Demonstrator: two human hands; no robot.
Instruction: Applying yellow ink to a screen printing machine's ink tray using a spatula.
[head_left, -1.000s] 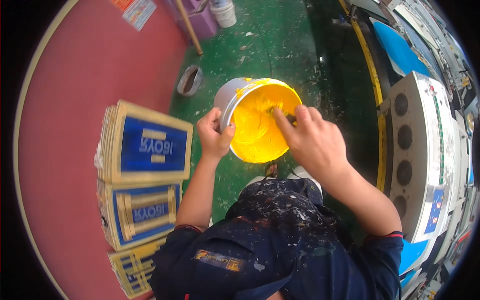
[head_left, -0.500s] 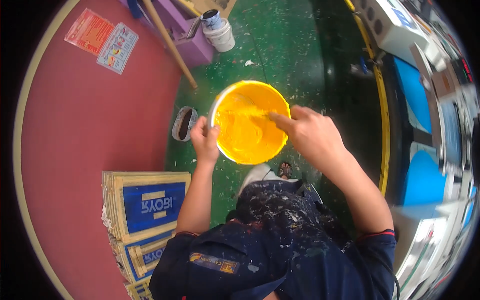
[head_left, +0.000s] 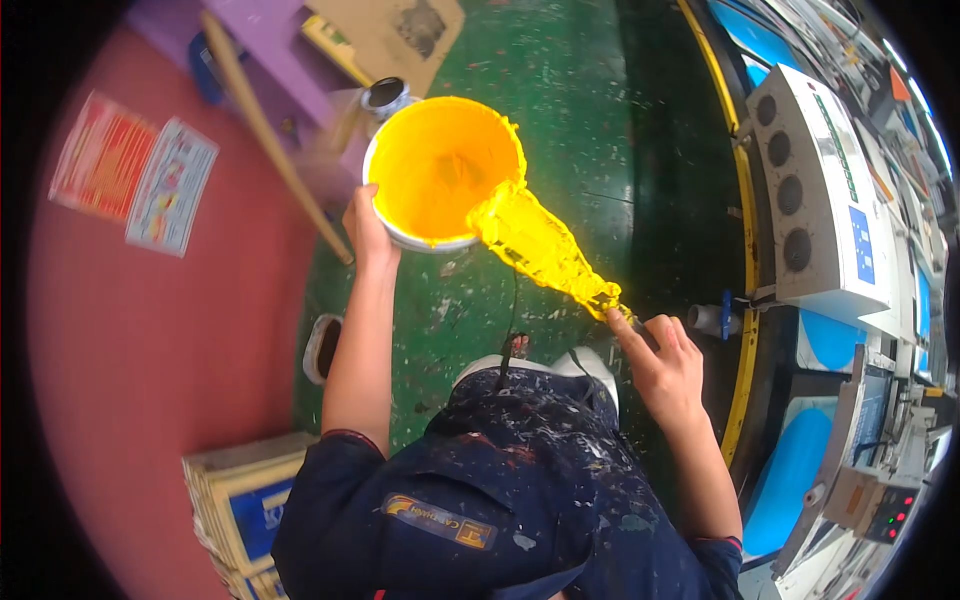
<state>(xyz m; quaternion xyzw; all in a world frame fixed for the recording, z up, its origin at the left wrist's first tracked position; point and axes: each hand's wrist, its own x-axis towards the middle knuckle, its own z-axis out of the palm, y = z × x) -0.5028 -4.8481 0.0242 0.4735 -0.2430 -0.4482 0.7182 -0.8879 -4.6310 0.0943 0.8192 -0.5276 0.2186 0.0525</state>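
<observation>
A white bucket (head_left: 408, 241) with a thick yellow coating of paint or ink inside is held up in front of me. My left hand (head_left: 371, 232) is closed on its left side near the rim. My right hand (head_left: 660, 362) grips the handle of a spatula (head_left: 545, 248), its index finger stretched along it. Thick yellow paste covers the long blade from tip to handle. The blade's tip is at the bucket's lower right rim, while the rest of it lies outside. My fingers hide most of the handle.
Right of me runs a yellow rail (head_left: 745, 300) beside a white machine box (head_left: 810, 190) and blue pads (head_left: 795, 480). On the left are a red surface (head_left: 180, 340), a wooden pole (head_left: 270, 130) and stacked frames (head_left: 240, 500). The paint-spotted green floor (head_left: 560, 80) lies below.
The spatula has come out of the bucket, coated in yellow, and my right hand has moved down and right. My left hand has shifted the bucket up and left in view.
</observation>
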